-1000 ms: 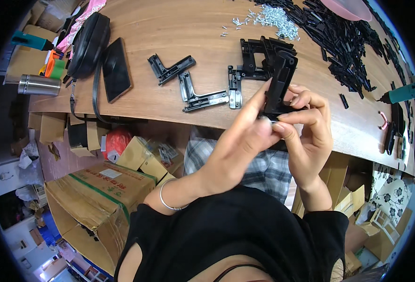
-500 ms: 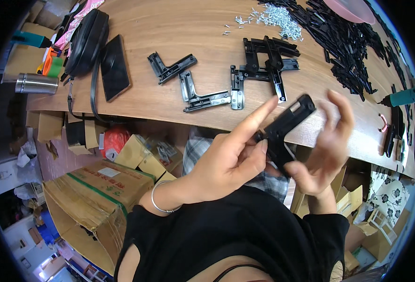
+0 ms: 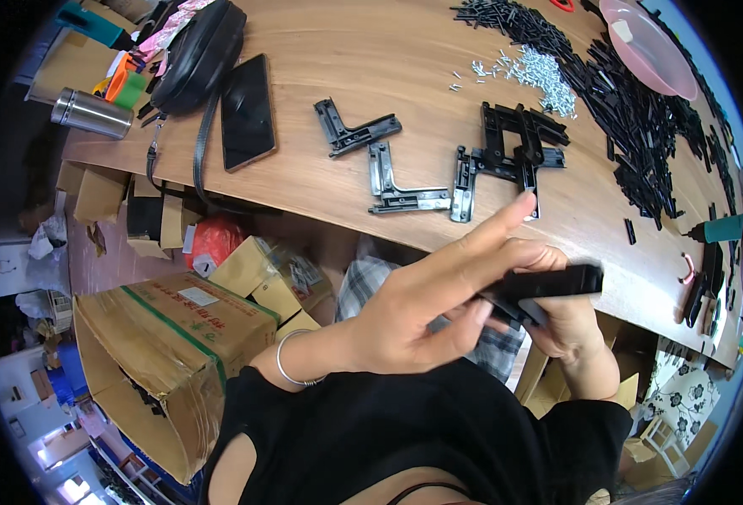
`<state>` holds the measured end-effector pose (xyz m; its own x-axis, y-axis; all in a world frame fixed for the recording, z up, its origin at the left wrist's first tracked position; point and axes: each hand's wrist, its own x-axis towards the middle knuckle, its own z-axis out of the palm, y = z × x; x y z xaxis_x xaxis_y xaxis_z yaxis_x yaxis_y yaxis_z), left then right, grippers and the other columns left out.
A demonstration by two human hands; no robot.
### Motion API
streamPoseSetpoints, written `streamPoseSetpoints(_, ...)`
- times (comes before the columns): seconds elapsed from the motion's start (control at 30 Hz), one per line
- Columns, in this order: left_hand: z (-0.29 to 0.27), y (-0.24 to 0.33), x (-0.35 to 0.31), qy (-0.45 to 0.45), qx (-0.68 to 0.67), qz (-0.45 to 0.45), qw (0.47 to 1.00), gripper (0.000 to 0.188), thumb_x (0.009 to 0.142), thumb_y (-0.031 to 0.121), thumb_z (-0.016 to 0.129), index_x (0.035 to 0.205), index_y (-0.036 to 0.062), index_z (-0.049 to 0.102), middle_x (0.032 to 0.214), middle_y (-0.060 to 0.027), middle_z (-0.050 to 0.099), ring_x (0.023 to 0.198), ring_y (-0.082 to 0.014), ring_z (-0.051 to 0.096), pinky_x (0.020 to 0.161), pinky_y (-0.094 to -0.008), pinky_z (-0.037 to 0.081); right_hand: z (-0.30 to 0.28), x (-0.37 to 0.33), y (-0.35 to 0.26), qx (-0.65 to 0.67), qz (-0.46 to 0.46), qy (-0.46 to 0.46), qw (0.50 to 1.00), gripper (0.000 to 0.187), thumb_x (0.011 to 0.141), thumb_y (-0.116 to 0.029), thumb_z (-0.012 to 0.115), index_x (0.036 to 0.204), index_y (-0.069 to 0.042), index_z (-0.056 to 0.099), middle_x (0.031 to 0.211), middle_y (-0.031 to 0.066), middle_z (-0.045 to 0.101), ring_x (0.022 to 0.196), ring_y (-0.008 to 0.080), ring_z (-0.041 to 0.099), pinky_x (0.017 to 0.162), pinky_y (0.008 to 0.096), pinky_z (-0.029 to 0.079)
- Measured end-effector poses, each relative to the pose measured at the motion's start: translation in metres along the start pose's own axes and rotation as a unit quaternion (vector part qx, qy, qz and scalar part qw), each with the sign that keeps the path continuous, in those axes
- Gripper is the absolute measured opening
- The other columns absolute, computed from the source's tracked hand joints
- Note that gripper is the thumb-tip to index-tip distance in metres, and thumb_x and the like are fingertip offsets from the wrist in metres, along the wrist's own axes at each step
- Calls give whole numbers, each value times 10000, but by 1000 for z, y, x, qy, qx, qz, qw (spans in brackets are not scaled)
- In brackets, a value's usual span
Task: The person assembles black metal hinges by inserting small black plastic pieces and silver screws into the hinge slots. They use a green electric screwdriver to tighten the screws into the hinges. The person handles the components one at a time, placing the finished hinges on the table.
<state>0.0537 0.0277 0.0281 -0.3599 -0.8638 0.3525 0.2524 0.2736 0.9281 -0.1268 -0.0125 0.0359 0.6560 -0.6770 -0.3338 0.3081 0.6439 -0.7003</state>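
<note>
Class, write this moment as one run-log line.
left hand: holding black bracket | right hand: at black bracket, partly hidden behind it | table: L-shaped brackets, screws, black strips, phone

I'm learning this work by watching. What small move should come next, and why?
Perhaps turn the long black plastic piece at the left hand and right hand until its inside shows: it presents mostly a plain side, hiding any channels, while a black L-shaped plastic bracket on the brown wooden table lies with its channel showing.
</note>
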Motion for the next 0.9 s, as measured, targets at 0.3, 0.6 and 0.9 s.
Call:
streamPoseSetpoints(0.3,-17,-7,-35,299,28,-20,954,417,944,103,374,1326,-24,265,1010,-222,606,781,-204,654,590,-254,548,8,29,-18,-463,-227,-1,857,153,820,-59,614,961,-16,654,803,61,621,769,127,578,706,223,454)
streamPoseSetpoints(0.6,-94,-18,-36,415,594,-163,669,241,871,174,528,1093,115,603,448,-123,480,390,-257,524,410,-345,379,-20,64,-40,-797,-279,294,447,417,742,-208,708,1123,-92,587,724,57,586,614,152,564,557,271,455)
streamPoseSetpoints(0.9,-105,-22,-42,285,547,-130,776,216,847,268,590,987,111,642,572,-149,569,504,-292,580,456,-370,417,-16,51,-46,-727,-348,342,484,176,753,-54,662,925,-17,668,790,127,653,654,240,628,620,290,477)
